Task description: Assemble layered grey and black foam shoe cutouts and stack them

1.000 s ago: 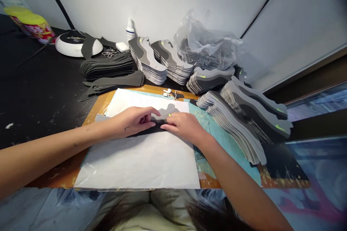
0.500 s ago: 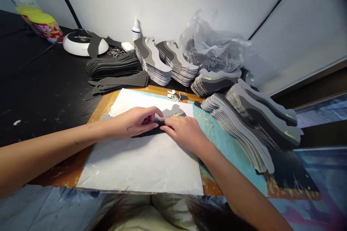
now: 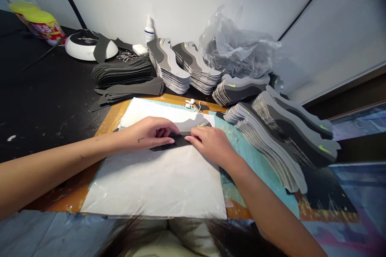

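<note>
A grey and black shoe upper piece (image 3: 188,125) with a small yellow-green swoosh lies on the white sheet (image 3: 157,184). My left hand (image 3: 152,132) rests over its left part, fingers curled, with thumb and index tip gripping at the black lower strip (image 3: 177,140). On the right end, my right hand (image 3: 211,142) is closed, its thumb and fingertips pinching the piece's edge close to the left fingertips. Much of the piece's left half is hidden under my left hand; a grey tip shows past the wrist.
Stacks of finished-looking upper pieces (image 3: 265,148) stand at right, more stacks (image 3: 169,68) at the back. Dark strips (image 3: 129,88) are piled at back left, near a white lamp base (image 3: 87,46). Also there: a spray bottle (image 3: 149,30), plastic bag (image 3: 238,52), earphones (image 3: 190,105).
Both hands have worked slightly rightward along the piece. The gap between thumb and index of my left hand shows more of the black strip. The camera view has shifted a little.
</note>
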Demonstrator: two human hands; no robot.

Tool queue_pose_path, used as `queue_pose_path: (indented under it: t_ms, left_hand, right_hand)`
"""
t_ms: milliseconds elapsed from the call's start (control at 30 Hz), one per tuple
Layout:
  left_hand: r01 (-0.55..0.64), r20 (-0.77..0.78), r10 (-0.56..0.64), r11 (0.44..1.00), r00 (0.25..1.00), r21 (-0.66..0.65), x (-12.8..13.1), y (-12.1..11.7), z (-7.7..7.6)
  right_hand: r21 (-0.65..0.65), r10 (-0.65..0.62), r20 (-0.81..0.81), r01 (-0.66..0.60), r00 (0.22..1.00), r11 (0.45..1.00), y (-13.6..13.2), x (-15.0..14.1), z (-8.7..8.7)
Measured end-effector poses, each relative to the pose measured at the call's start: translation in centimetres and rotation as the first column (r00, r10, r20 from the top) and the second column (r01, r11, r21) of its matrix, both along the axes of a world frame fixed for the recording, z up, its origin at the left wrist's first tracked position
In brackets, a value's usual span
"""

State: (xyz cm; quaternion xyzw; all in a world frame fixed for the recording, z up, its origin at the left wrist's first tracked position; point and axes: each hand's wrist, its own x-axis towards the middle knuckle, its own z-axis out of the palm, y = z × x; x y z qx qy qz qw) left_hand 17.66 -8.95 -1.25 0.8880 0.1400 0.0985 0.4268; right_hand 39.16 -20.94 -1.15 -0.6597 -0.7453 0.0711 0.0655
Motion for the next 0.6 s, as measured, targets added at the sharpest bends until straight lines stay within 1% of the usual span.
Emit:
queue_pose_path:
  t_ms: [200, 300, 433, 600]
  left_hand:
    - [0.056, 0.019, -0.057, 0.996, 0.998, 0.069, 0.1, 0.1, -0.2]
    - [0.079, 0.017, -0.081, 0.993, 0.997, 0.09, 0.1, 0.2, -0.3]
    - [0.114, 0.007, -0.115, 0.99, 0.993, 0.085, 0.2, 0.3, -0.1]
    - [0.171, -0.012, -0.171, 0.981, 0.985, 0.093, 0.2, 0.7, 0.2]
  right_hand:
    - [0.032, -0.024, -0.012, 0.025, 1.0, 0.999, 0.1, -0.4, -0.3]
    - [0.037, -0.06, -0.012, 0.06, 0.998, 0.997, 0.1, -0.8, -0.4]
    - [0.046, -0.124, 0.005, 0.124, 0.992, 0.991, 0.2, -1.3, -0.4]
    - [0.065, -0.144, -0.004, 0.144, 0.99, 0.987, 0.2, -1.5, -0.5]
